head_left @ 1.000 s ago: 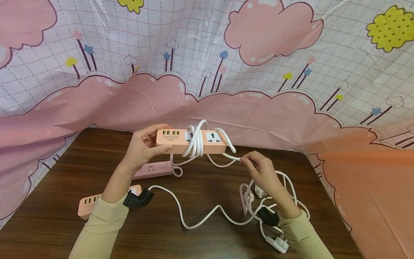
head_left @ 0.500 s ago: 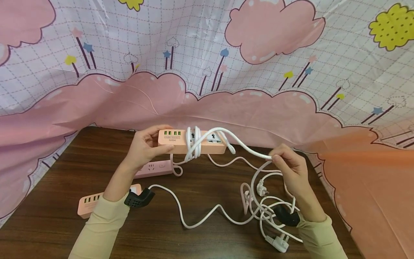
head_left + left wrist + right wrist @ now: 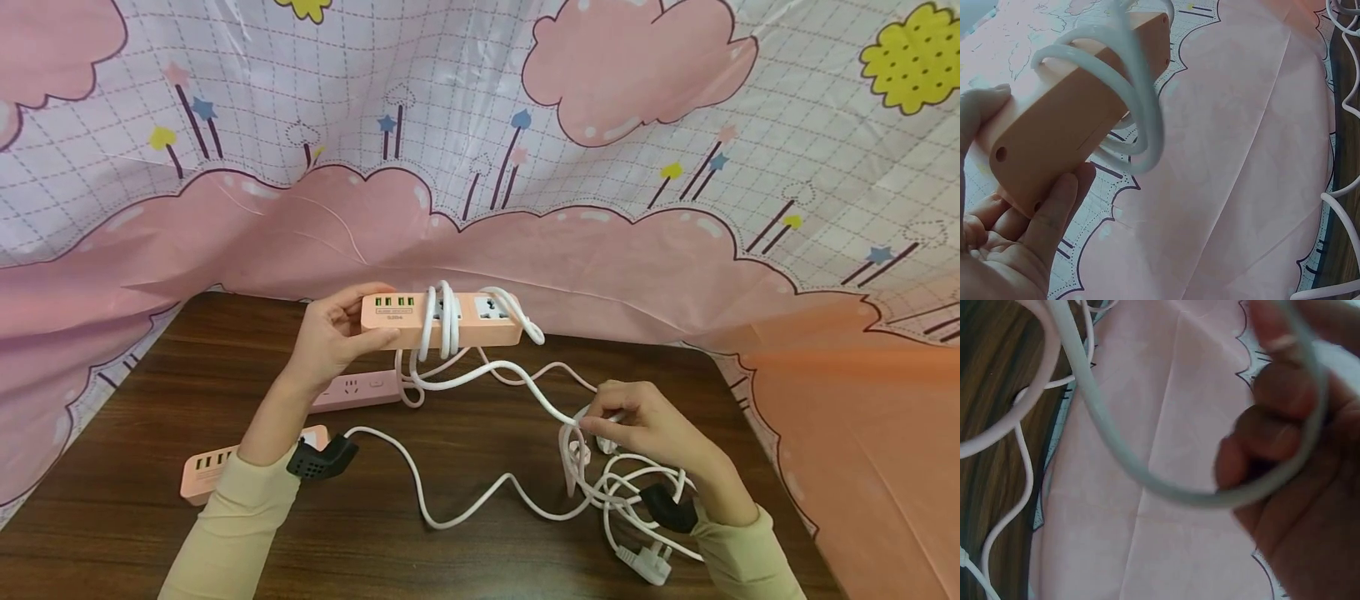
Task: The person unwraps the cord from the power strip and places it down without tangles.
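Observation:
My left hand (image 3: 330,329) grips the left end of an orange power strip (image 3: 405,335), holding it up above the table. Its face shows green USB ports and white sockets toward the head camera. Several turns of white cable (image 3: 448,321) wrap round its middle, and another loop crosses its right end. In the left wrist view the strip's plain underside (image 3: 1066,119) shows, with thumb and fingers on either side. My right hand (image 3: 652,417) pinches the white cable off to the right and lower; a slack length (image 3: 517,371) sags from the strip to it.
A pink power strip (image 3: 358,392) lies behind the left forearm, and a second orange strip (image 3: 202,477) lies at the left, partly covered by that arm. Tangled white cables (image 3: 622,492) and a plug (image 3: 645,564) lie at the right. A patterned curtain (image 3: 480,242) hangs behind the dark table (image 3: 360,533).
My right hand has pulled the cable out rightward, then come down and slightly back left. The cable passes over the strip's front and now hangs below it. The left hand keeps its hold.

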{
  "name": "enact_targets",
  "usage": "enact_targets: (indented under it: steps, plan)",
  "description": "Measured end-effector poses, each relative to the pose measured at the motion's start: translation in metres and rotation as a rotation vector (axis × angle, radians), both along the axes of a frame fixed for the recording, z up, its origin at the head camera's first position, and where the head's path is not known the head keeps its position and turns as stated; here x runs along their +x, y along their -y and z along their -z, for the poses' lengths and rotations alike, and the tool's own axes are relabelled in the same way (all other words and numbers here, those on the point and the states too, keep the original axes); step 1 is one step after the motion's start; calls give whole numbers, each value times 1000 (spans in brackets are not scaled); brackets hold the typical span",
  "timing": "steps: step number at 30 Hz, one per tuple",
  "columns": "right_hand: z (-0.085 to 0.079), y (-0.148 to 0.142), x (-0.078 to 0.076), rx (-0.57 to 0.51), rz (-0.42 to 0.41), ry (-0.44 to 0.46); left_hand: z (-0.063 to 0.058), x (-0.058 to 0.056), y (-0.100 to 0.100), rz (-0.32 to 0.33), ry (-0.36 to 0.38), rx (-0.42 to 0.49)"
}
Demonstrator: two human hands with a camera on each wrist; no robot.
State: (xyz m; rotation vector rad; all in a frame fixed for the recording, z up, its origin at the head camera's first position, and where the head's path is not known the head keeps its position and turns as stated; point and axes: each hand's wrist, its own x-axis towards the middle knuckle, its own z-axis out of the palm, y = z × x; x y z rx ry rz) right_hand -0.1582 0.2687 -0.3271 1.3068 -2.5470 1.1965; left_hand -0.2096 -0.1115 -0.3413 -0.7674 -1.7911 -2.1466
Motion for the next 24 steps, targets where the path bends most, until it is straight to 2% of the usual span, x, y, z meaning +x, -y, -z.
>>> enact_targets:
  steps: [2,5,7,9,14,18,21,24]
  plan:
    - [2,3,0,144,101,2,0,0,1,6,-5,6]
    - [4,9,-2,299,241,-4,0,1,2,27,-13,12]
    - [4,13,-3,346,347,-18,0,1,2,45,-15,10]
    - [4,16,-5,324,462,-41,0,2,2,66,-13,10]
    - [1,17,-13,117,711,-114,0,4,1,115,-9,18]
    - [-4,15,-19,-94,825,-99,0,4,2,153,-16,13]
    - [-8,12,-19,-315,844,-51,0,4,2,180,-15,-9]
    - [-12,9,-16,-567,773,-27,0,4,2,185,-12,-28]
